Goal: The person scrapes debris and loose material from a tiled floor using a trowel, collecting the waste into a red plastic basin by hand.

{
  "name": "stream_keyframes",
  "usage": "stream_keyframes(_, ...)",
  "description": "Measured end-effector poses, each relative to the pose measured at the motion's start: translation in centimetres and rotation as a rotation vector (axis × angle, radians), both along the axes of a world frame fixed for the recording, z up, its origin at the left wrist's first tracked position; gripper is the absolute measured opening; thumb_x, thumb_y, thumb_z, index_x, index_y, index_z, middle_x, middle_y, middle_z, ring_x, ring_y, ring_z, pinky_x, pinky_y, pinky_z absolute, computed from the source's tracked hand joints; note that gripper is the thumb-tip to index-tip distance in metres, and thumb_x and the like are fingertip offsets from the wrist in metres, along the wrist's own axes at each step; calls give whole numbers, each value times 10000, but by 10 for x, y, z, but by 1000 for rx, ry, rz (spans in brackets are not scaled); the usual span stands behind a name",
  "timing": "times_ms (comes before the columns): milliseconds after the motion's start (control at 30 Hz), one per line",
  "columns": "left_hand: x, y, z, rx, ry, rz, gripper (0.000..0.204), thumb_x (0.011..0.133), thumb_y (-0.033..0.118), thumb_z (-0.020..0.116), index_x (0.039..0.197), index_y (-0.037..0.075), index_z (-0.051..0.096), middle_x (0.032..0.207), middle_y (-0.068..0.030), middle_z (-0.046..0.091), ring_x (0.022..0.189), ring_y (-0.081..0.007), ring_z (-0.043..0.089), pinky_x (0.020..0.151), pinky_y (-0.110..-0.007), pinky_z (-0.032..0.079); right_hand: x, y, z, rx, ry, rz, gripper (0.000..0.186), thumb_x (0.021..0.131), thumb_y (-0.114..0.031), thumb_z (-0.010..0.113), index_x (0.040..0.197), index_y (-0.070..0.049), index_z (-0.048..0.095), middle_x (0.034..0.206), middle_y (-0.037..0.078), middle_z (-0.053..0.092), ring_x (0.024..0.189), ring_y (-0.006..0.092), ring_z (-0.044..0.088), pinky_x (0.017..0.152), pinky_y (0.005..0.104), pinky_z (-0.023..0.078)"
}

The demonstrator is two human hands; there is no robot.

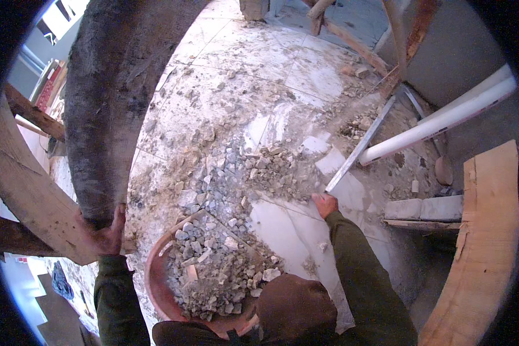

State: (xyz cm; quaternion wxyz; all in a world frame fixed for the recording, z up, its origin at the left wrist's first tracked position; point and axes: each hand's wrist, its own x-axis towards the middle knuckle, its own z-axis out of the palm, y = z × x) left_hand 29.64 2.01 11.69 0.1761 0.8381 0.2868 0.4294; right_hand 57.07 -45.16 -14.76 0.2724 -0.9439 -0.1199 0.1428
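My left hand (105, 235) is wrapped round the lower end of a wide, dark grey board or post (106, 109), which rises past the top left of the view. The thumb shows on its right side. My right hand (326, 205) is closed at the near end of a thin, pale metal bar (360, 144) that slants away up the right side. Between my arms sits a reddish round tub (154, 277) holding broken stone and grey rubble (213, 259). My brown-clad knee (297, 308) partly covers its near right side.
Rubble (271, 167) and dust cover the pale tiled floor (282, 225). On the right are a white pipe (444, 121), pale blocks (441, 209) and an upright wooden plank (484, 225). Wooden beams (34, 179) stand at the left; more timber leans at the far right.
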Motion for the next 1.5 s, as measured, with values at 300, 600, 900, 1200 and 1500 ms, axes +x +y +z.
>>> stream_keyframes(300,-3,-2,5,-10,12,-16,810,581,204,808,1193,16,312,1107,-130,444,995,-226,487,856,-344,411,-23,47,-3,207,-12,-78,403,765,-430,577,830,-35,621,622,173,550,590,272,540,578,386,422)
stream_keyframes(600,11,-8,32,215,37,-68,725,533,384,810,1054,18,463,884,-145,541,799,-275,559,707,-357,458,-118,88,93,275,-190,693,181,782,-242,587,848,-74,603,732,127,605,649,302,585,580,380,482)
stream_keyframes(900,10,-11,33,121,-1,-97,698,545,338,812,1058,6,474,893,-149,543,801,-281,558,715,-355,456,-154,55,95,314,-74,513,227,796,-262,578,904,-65,609,789,147,617,711,318,603,615,395,484)
stream_keyframes(1200,15,-21,26,-46,-42,-130,747,568,256,822,1123,-1,393,1000,-136,496,922,-216,526,790,-318,446,-190,-88,42,-125,78,171,355,793,-368,559,780,-18,618,713,236,571,704,396,563,592,444,434)
stream_keyframes(1500,12,-15,22,-19,64,-97,806,579,218,811,1173,-3,313,1062,-132,452,966,-209,501,822,-328,434,-9,169,-31,96,42,-90,463,795,-450,517,849,-2,621,775,233,592,779,391,569,680,439,438)
